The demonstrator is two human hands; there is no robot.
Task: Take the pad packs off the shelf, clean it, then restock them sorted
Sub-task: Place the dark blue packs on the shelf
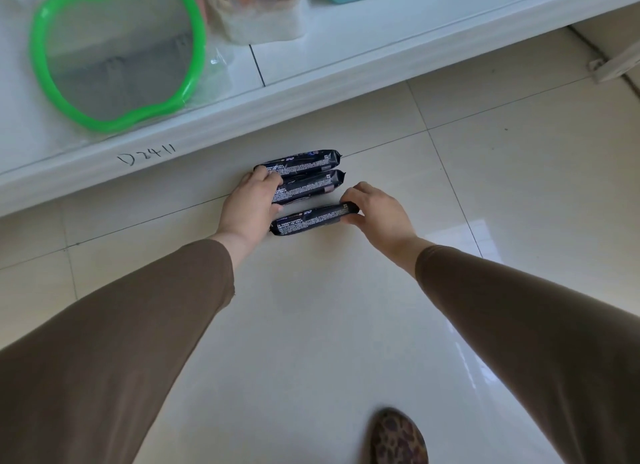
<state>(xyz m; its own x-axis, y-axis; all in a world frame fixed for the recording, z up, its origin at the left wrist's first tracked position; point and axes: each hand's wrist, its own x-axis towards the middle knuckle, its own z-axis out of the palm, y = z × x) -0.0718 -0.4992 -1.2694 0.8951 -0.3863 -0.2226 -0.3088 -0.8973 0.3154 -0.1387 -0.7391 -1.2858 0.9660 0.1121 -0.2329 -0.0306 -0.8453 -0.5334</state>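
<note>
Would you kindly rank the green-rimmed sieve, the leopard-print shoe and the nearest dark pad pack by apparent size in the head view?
1. Green-rimmed sieve, clearly largest.
2. Leopard-print shoe and nearest pad pack look alike; the shoe is nearer and cut off, so I will not rank them.

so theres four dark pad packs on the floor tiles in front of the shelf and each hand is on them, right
Not quite: the head view shows three dark pad packs, not four. They do lie on the floor tiles before the shelf, with the left hand and right hand on them.
</note>
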